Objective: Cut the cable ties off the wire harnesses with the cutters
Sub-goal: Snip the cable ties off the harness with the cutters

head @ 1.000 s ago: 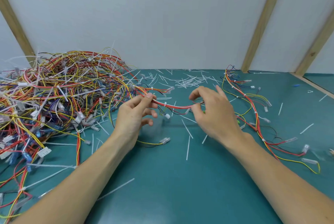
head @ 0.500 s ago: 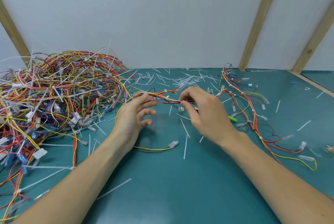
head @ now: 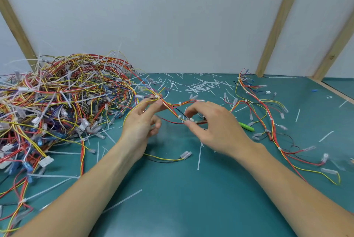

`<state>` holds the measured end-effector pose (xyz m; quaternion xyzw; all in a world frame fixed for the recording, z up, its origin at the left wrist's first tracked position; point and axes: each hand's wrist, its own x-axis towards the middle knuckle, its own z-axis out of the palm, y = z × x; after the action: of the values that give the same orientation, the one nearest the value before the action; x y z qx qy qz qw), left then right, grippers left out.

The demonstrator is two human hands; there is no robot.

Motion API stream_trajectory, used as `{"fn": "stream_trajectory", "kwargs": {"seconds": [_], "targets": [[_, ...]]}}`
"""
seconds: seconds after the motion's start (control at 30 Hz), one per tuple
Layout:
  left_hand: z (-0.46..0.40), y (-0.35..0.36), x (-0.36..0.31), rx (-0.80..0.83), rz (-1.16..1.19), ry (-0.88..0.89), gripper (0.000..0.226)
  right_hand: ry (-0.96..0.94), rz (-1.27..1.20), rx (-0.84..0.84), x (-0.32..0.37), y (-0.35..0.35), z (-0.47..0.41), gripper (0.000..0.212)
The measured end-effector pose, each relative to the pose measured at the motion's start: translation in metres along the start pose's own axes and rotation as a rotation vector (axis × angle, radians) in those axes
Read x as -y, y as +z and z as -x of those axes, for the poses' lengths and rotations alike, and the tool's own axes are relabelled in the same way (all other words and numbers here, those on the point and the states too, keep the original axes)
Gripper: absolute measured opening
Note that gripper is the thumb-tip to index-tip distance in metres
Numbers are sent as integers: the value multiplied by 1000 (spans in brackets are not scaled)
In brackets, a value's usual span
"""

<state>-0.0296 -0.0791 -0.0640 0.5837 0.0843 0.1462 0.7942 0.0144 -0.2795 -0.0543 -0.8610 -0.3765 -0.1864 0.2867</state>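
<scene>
the left hand point(head: 141, 121) pinches a red-and-yellow wire harness point(head: 170, 108) between thumb and forefinger at a white cable tie point(head: 157, 96), lifted off the teal counter point(head: 191, 208). the right hand point(head: 214, 123) pinches the same harness lower down, fingers curled round it beside another tie. a green-handled tool point(head: 247, 126), perhaps the cutters, lies just right of that hand. a big harness pile point(head: 57, 102) sits left; cut tie strips point(head: 201, 85) litter the back.

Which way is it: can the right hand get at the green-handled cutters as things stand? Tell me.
Probably yes, once it lets go. The right hand pinches the wire harness; the cutters lie on the table just beyond it, the handle uncovered, the rest hidden behind the hand.
</scene>
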Motion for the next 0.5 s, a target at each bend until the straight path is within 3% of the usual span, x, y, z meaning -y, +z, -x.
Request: {"fn": "stream_trajectory", "kwargs": {"seconds": [0.23,0.37,0.5], "targets": [[9,11,-3,82,-71,132,24,79,-69,-172,1,2,0,11],[11,10,-3,149,-108,150,15,145,-108,-261,-3,0,-1,5],[12,8,-3,229,-86,133,21,188,-146,-265,-5,-1,-3,29]]}}
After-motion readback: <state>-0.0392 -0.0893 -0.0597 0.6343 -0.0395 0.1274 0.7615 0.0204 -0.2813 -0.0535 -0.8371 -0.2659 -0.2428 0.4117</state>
